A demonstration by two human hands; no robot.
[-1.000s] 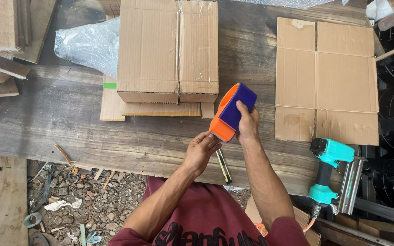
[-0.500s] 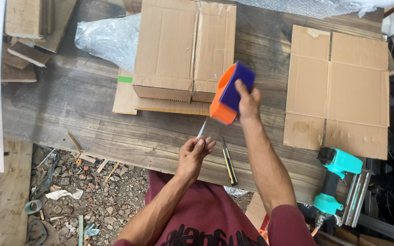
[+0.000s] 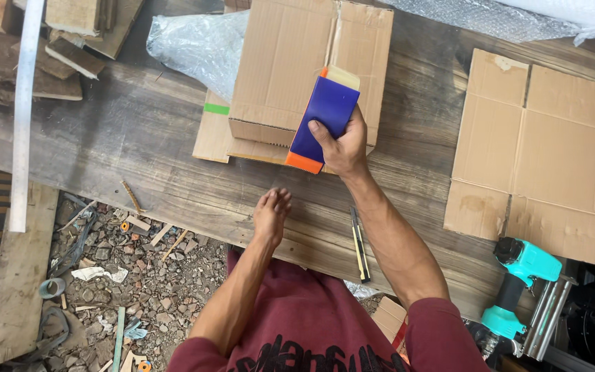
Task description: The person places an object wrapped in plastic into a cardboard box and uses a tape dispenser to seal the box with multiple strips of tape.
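Pressing down now, the blue-and-orange tape dispenser (image 3: 325,124) sits against the near edge of the closed cardboard box (image 3: 297,69), where half a second ago it was held tilted in the air above the box front. The right hand (image 3: 342,148) grips it from behind. The left hand (image 3: 271,213), earlier pinching something thin near the dispenser's lower end, has dropped to the wooden surface (image 3: 139,158), open and holding nothing. A utility knife (image 3: 359,244) lies just beside the right forearm. Flattened cardboard (image 3: 531,151) lies to the right, a teal nail gun (image 3: 518,286) below it, crumpled plastic (image 3: 197,45) to the box's left; nothing blocks the box top.
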